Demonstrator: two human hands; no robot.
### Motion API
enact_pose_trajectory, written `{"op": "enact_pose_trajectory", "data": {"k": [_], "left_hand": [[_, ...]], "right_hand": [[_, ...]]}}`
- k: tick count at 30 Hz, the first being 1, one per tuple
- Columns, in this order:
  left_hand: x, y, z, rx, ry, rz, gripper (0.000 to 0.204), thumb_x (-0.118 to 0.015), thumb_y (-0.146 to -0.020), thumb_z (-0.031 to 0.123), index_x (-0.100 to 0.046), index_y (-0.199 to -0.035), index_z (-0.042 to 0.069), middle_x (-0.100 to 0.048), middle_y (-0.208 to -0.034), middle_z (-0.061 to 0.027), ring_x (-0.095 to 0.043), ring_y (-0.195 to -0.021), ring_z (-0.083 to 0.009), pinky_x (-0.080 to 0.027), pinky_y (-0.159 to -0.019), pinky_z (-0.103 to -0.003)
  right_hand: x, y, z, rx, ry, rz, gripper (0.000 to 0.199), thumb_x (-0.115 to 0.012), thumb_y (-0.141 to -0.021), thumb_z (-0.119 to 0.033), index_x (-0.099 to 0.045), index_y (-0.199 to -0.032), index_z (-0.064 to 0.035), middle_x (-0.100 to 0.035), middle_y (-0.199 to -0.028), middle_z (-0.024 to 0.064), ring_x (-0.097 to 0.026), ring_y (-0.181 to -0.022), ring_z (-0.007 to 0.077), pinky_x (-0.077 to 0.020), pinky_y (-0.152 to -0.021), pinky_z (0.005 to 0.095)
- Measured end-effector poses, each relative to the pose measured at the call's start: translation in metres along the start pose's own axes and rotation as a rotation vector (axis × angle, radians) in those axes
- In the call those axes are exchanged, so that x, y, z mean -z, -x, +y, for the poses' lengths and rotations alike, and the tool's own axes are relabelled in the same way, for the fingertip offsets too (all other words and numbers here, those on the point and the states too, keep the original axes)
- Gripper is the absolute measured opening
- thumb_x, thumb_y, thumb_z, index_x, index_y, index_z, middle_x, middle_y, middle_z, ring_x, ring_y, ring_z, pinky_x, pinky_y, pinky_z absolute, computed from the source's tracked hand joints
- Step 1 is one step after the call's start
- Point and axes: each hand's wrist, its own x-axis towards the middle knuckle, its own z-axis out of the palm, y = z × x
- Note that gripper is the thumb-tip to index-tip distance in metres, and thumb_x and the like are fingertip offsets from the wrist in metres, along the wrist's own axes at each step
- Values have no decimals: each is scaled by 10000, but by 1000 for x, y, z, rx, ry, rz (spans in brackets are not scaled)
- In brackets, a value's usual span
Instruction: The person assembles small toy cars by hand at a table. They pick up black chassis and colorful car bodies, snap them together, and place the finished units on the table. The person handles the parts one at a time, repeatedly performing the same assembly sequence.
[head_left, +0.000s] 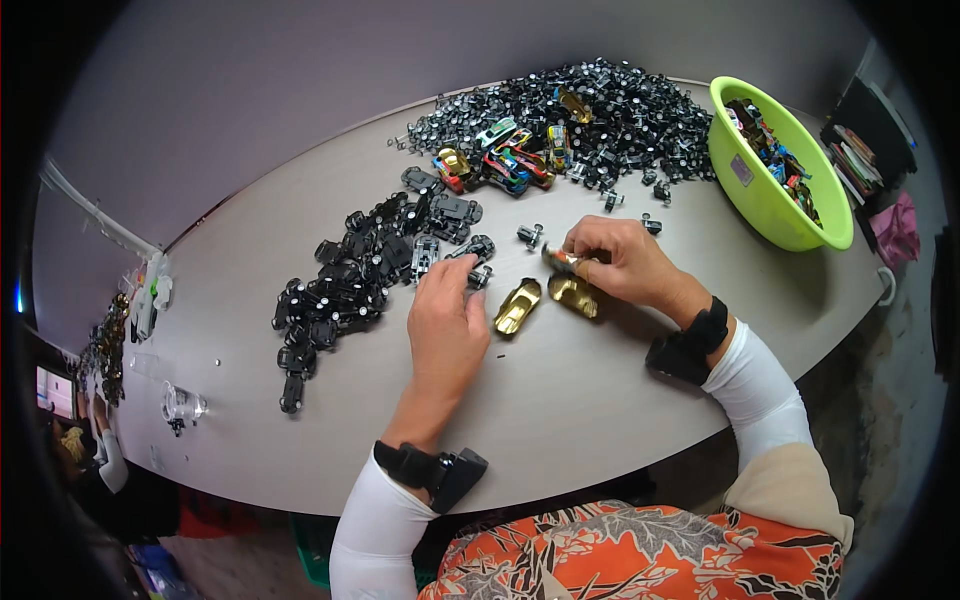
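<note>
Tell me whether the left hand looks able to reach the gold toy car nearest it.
Probably yes: the gold toy car lies just right of the left hand, and nothing visible stands between them.

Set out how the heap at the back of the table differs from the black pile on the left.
The back heap consists mostly of smaller pieces than the black pile. The back heap spreads wide beside the green basin, while the black pile forms a narrower strip near the left hand. Colourful car bodies lie along the back heap's front edge; none show on the black pile. Both look mostly dark and share the table.
</note>
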Motion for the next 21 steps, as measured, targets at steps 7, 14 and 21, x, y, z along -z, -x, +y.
{"op": "enact_pose_trajectory", "data": {"k": [7, 14, 21], "left_hand": [[-3, -21, 2, 23, -221, -251, 322, -681, -661, 41, -608, -973, 8, -564, -888, -146, -593, -781, -345, -480, -683, -406], [-45, -60, 13, -22, -118, -337, 423, -662, -678, 87, -594, -1085, -7, -643, -917, -187, -617, -768, -292, -491, -717, -370], [-64, -82, 9, 310, 328, -367, 311, -596, -796, 58, -606, -1104, 24, -657, -978, -46, -604, -709, -101, -501, -611, -237]], "right_hand": [[5, 32, -19, 7, -54, 1, 93, -602, -679, 4, -521, -722, -9, -584, -763, 97, -572, -661, 223, -451, -596, 288], [13, 41, -29, 10, -63, 121, 106, -609, -688, 13, -516, -734, -12, -545, -734, 76, -537, -625, 198, -419, -564, 286], [29, 45, -3, -211, -117, 222, 71, -599, -677, -50, -576, -729, -7, -581, -661, 127, -574, -574, 259, -447, -546, 331]]}}
